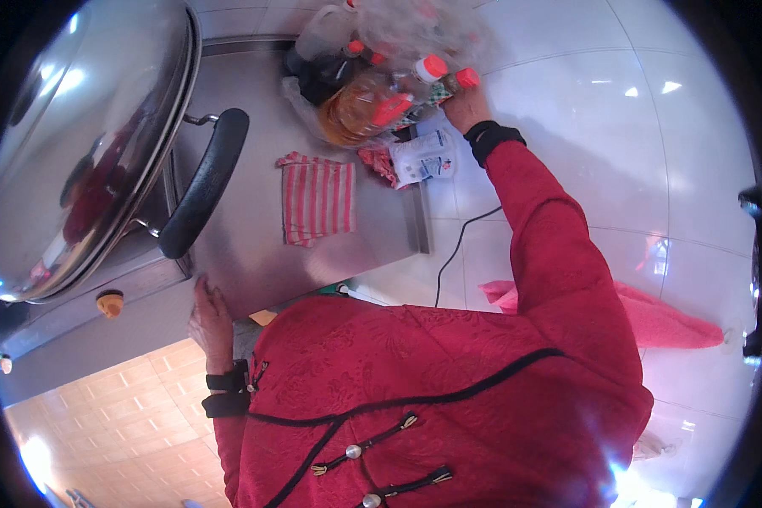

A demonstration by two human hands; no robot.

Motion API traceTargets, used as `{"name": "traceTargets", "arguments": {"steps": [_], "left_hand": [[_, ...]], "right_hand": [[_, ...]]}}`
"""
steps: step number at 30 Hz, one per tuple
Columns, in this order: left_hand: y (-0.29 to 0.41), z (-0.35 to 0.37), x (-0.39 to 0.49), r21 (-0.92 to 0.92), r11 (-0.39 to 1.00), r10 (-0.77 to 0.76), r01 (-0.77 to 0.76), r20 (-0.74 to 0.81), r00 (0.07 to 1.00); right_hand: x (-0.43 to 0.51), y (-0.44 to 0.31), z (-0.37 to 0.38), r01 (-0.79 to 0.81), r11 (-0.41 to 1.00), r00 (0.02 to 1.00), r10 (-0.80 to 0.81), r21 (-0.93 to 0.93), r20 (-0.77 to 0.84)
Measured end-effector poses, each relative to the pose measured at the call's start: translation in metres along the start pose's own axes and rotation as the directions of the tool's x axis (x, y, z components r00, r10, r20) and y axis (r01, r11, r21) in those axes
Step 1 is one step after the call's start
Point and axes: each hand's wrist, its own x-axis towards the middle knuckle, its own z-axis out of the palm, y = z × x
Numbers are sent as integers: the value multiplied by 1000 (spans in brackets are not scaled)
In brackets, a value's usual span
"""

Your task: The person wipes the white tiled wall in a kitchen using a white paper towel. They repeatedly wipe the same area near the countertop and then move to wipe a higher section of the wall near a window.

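My right hand (468,109) reaches to the wall end of a group of bottles, against a small bottle with a red cap (467,78). Its fingers are partly hidden there, so I cannot tell whether they grip it. Close by stand a clear plastic bottle with a red cap (430,68) and a large bottle of amber liquid (349,114), probably cooking oil. A dark-filled bottle (324,76) is behind them. My left hand (209,320), slightly blurred, rests at the front edge of the steel counter (254,254) with nothing in it.
A large lidded metal pan (101,127) with a black handle (206,184) takes up the left. A red-striped cloth (319,200) lies on the counter, near a white printed packet (424,157). Clear plastic bags (419,25) crowd the back. A black cable (460,244) and pink towel (667,314) are at the right.
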Motion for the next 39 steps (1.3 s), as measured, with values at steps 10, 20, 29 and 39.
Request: {"name": "traceTargets", "arguments": {"steps": [10,20,29,39], "left_hand": [[-7,-1,0,56,995,86,-86,-3,996],[-17,-6,6,22,976,218,-217,-15,976],[-14,-9,4,15,982,188,-188,21,982],[-6,-6,5,-66,986,151,-152,-14,988]], "right_hand": [[-30,-12,-67,262,939,871,-130,-224,474],[-13,16,-152,206,868,930,-31,-451,366],[-27,-19,-70,34,952,931,81,-304,357],[-25,-13,-39,197,931,950,-104,-307,294]]}}
